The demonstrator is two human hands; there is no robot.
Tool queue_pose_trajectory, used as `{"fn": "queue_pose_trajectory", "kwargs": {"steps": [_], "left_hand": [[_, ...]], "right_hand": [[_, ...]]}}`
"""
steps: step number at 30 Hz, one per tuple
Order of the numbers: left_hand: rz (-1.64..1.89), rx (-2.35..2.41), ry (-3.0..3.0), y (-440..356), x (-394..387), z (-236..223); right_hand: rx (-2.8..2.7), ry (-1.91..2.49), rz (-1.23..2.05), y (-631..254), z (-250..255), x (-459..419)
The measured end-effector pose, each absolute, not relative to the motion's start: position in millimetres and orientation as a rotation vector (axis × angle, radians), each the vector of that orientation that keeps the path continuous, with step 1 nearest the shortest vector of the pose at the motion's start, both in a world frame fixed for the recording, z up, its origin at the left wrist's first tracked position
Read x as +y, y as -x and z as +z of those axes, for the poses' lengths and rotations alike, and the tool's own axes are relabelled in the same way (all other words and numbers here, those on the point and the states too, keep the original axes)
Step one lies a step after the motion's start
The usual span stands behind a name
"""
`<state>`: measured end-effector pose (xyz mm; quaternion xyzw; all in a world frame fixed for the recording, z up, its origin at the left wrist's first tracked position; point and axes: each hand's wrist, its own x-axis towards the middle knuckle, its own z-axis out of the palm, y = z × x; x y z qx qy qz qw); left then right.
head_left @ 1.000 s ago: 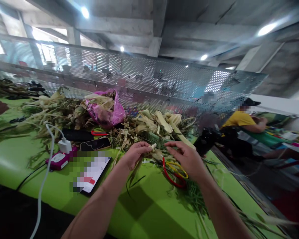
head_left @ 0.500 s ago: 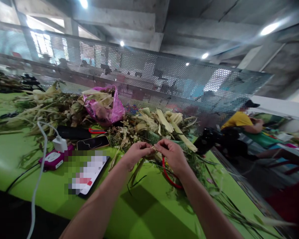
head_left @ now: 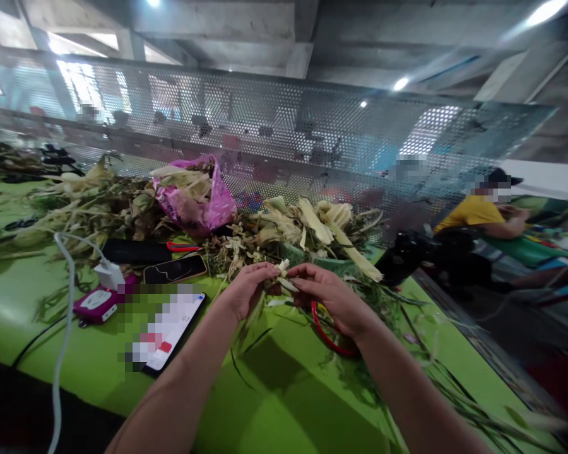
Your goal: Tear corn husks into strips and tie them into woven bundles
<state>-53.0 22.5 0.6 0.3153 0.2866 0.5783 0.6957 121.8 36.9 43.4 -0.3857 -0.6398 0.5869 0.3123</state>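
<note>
In the head view, a pale plant strip (head_left: 284,271) is being pinched above the green table (head_left: 284,403) by the left hand (head_left: 252,287) and right hand (head_left: 329,293) (both arms are being stretched forward).

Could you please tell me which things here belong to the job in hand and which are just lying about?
Belonging, as far as I can judge:
pale strip at both hands' fingertips
dry husks in the green basket
red loop by the right hand, probably

Lying about:
lit phone
dark phone
magenta power block
</note>
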Motion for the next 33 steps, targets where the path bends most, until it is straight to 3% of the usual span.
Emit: {"fn": "queue_pose_trajectory", "kwargs": {"steps": [13, 33], "left_hand": [[1.297, 0.839, -0.957, 40.1, 17.7, 5.7], [1.303, 0.774, -0.756, 35.2, 16.4, 3.0]], "right_hand": [[-1.893, 1.094, 0.994, -118.2, 35.6, 47.9], [-1.814, 1.107, 0.794, -113.9, 31.9, 41.0]]}}
